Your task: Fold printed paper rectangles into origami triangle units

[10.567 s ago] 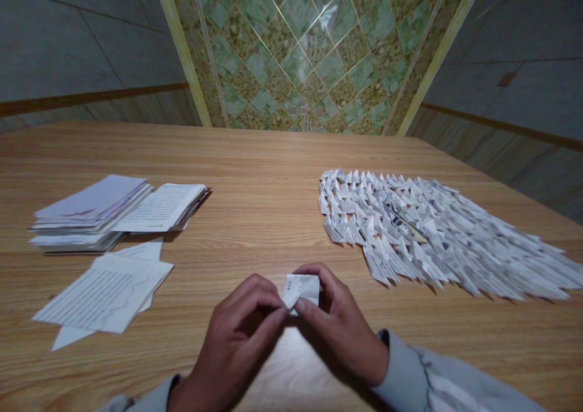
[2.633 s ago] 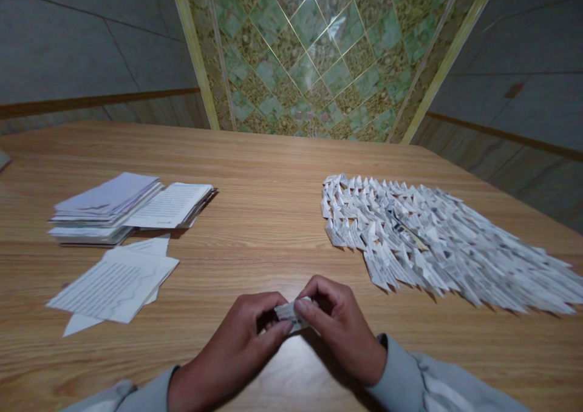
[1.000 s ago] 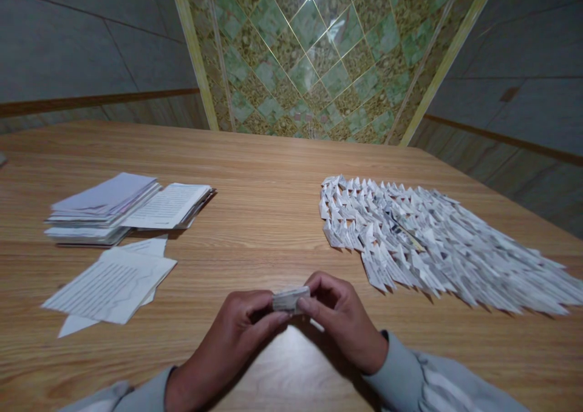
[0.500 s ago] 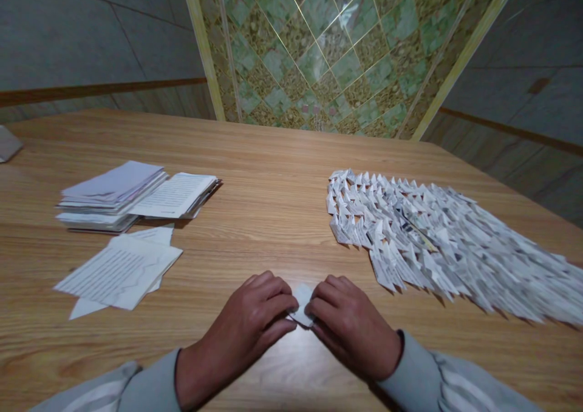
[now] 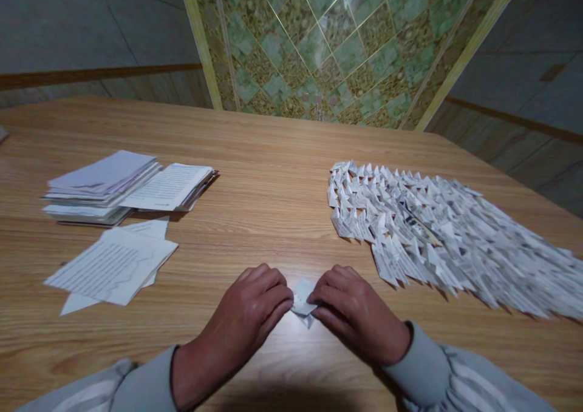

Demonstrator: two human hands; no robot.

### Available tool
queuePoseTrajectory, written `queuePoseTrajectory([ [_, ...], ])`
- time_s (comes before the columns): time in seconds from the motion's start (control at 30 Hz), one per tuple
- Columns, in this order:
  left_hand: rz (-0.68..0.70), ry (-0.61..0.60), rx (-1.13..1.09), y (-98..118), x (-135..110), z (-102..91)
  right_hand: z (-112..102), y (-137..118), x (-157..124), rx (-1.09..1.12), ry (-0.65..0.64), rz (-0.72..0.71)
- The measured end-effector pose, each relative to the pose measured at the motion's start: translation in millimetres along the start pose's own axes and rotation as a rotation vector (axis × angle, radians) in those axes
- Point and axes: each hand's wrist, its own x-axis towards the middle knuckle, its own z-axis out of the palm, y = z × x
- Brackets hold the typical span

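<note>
A small folded piece of white paper (image 5: 302,300) is held between my two hands, just above the table near its front edge. My left hand (image 5: 250,309) pinches its left side between thumb and fingers. From the other side my right hand (image 5: 353,309) grips the right corner, fingers closed. A pointed flap shows above the fingertips, and another points down toward me. The fingers hide both side ends of the paper.
Rows of folded paper pieces (image 5: 437,236) spread over the right side of the wooden table (image 5: 255,157). At the left stand a stack of paper sheets (image 5: 102,175) and a smaller printed pile (image 5: 170,187). Loose sheets (image 5: 112,266) lie in front. A tiled wall (image 5: 314,48) rises beyond.
The folded paper has opened somewhat, with a lower flap now showing beneath. My hands have shifted slightly apart. The whole view has tilted a little.
</note>
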Motion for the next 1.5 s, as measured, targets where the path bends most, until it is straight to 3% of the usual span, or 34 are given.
queuePoseTrajectory([
  [0.73, -0.176, 0.0, 0.044, 5.4, 8.8, 1.3, 8.8, -10.6, 7.2, 0.042, 0.098, 0.244],
  [1.03, -0.23, -0.005, 0.078, 3.9, 10.8, 4.3, 16.1, -14.1, 8.4, 0.021, 0.114, 0.232],
  [1.5, -0.187, -0.005, 0.107, -0.1, 9.2, 8.0, 15.4, -13.9, 12.9, -0.056, 0.091, 0.348],
])
